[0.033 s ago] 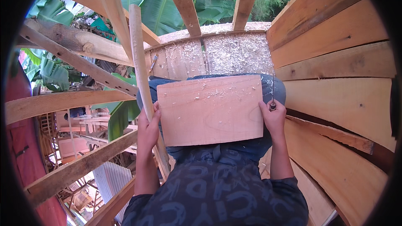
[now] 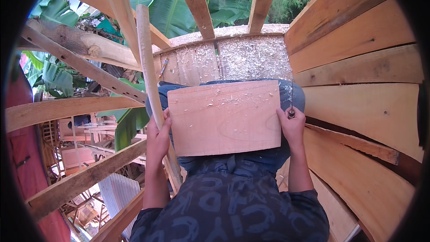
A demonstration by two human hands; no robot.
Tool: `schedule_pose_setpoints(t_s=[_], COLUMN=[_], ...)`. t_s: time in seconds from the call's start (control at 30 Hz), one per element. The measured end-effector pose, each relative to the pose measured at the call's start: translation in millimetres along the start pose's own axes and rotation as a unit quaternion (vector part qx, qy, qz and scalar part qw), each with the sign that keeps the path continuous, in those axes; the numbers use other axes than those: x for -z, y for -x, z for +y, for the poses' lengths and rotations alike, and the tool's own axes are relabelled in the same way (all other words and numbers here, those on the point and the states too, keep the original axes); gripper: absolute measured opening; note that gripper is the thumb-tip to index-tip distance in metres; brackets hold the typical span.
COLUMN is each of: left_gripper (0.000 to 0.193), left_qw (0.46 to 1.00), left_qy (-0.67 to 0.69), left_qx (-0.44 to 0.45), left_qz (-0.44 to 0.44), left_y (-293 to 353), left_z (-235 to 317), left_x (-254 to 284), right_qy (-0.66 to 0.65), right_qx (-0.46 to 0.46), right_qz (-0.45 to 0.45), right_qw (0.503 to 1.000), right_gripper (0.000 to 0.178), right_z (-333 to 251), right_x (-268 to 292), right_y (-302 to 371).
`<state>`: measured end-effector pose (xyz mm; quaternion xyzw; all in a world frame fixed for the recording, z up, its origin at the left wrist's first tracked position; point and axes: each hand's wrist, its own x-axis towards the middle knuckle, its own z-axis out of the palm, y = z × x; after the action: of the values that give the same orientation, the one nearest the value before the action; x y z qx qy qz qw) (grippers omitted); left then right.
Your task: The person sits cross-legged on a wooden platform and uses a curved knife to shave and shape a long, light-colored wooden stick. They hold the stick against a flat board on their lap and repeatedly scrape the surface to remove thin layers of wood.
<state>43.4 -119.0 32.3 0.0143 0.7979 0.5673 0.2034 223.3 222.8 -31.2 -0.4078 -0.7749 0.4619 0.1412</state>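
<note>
A flat pale wooden board (image 2: 224, 121), strewn with a few shavings, lies across my lap. At its left edge my left hand (image 2: 159, 132) is closed, the thumb along the board's side and the fingers mostly hidden. An upright wooden pole (image 2: 150, 62) passes right by that hand. My right hand (image 2: 293, 127) grips the opposite edge with its thumb. The same hand also holds a thin, dark, pointed tool (image 2: 292, 113) with a short dark handle, its slim shaft directed away from me. My legs (image 2: 291, 90) in blue trousers support the board.
Curled shavings cover the plank floor (image 2: 255, 58) ahead, where a small pen-like object (image 2: 164, 66) lies at left. Stacked planks (image 2: 358, 98) form a wall on my right. Open framing beams (image 2: 85, 175) stand at left, above a lower area with corrugated metal (image 2: 118, 197).
</note>
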Motion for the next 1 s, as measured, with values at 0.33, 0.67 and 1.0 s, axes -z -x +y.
schedule_pose_setpoints(t_s=[0.33, 0.67, 1.0], left_gripper=[0.017, 0.006, 0.014], left_qw=[0.998, 0.996, 0.945], left_qy=[0.058, -0.001, 0.13], left_qx=[0.003, -0.049, 0.108], left_qz=[-0.013, -0.078, -0.281], left_y=[13.5, 25.2, 3.2], left_z=[29.1, 47.9, 61.9], left_x=[-1.1, -0.3, -22.0], right_qy=[-0.032, -0.075, 0.052], right_qx=[-0.004, 0.019, 0.067], right_qz=[0.054, 0.081, 0.064], right_qw=[0.998, 0.994, 0.994], right_gripper=[0.035, 0.036, 0.035], right_z=[3.6, 14.9, -4.5], right_x=[-4.3, 3.5, 8.0], right_y=[3.0, 6.9, -6.4])
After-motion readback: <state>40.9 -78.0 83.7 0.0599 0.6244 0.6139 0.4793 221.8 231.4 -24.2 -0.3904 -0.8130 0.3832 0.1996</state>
